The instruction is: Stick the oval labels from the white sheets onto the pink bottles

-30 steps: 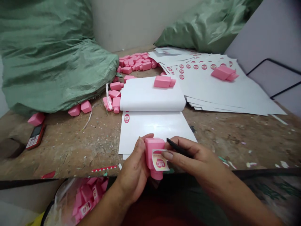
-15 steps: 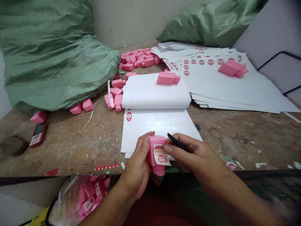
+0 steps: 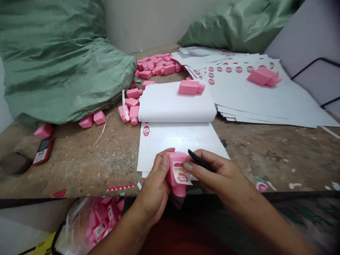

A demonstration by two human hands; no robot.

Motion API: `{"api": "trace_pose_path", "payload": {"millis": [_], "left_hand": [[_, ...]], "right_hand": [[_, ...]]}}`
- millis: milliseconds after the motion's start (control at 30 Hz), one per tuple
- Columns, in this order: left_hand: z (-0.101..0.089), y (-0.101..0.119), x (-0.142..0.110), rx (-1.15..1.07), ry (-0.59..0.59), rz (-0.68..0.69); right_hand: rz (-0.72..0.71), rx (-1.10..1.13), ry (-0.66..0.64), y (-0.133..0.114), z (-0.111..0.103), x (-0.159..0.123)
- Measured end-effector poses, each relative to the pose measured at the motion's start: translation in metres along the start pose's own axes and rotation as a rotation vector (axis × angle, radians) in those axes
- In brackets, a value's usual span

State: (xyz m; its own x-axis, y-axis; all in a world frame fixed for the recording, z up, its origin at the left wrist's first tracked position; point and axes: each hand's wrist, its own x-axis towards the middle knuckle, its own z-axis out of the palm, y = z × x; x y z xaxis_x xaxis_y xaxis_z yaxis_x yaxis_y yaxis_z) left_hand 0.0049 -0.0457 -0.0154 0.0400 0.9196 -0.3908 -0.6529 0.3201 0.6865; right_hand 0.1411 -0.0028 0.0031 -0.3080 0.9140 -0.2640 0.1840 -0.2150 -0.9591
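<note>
My left hand [image 3: 156, 187] is wrapped round a pink plastic bottle [image 3: 172, 176], its neck pointing down toward me. A label [image 3: 182, 177] with "BABY" printed on it lies over the bottle's face, and its lower right corner stands off the surface. My right hand [image 3: 217, 171] grips a thin black tool [image 3: 200, 161], its kind unclear, while the thumb presses on the label's upper part. Beneath both hands lies a white label sheet [image 3: 172, 141] with one round label [image 3: 146, 130] at its upper left, and its far part is folded back.
Another pink bottle [image 3: 190, 87] rests on the folded sheet, and one more [image 3: 264, 77] on the stacked sheets [image 3: 265, 102] at right. Loose bottles [image 3: 156, 66] are piled behind, beside a green sack [image 3: 66, 71]. A phone [image 3: 44, 151] is at left. Below the edge, a bag [image 3: 71, 226] holds labelled bottles.
Hardly anything differs. My right thumb has shifted slightly left and up on the label, while my left hand keeps the bottle in nearly the same place.
</note>
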Motion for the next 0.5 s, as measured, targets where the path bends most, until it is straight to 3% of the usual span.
{"api": "trace_pose_path", "payload": {"millis": [500], "left_hand": [[-0.0001,-0.0001,0.0004,-0.005,0.005,0.002]], "right_hand": [[-0.028,0.019,0.022,0.0002,0.0007,-0.0008]]}}
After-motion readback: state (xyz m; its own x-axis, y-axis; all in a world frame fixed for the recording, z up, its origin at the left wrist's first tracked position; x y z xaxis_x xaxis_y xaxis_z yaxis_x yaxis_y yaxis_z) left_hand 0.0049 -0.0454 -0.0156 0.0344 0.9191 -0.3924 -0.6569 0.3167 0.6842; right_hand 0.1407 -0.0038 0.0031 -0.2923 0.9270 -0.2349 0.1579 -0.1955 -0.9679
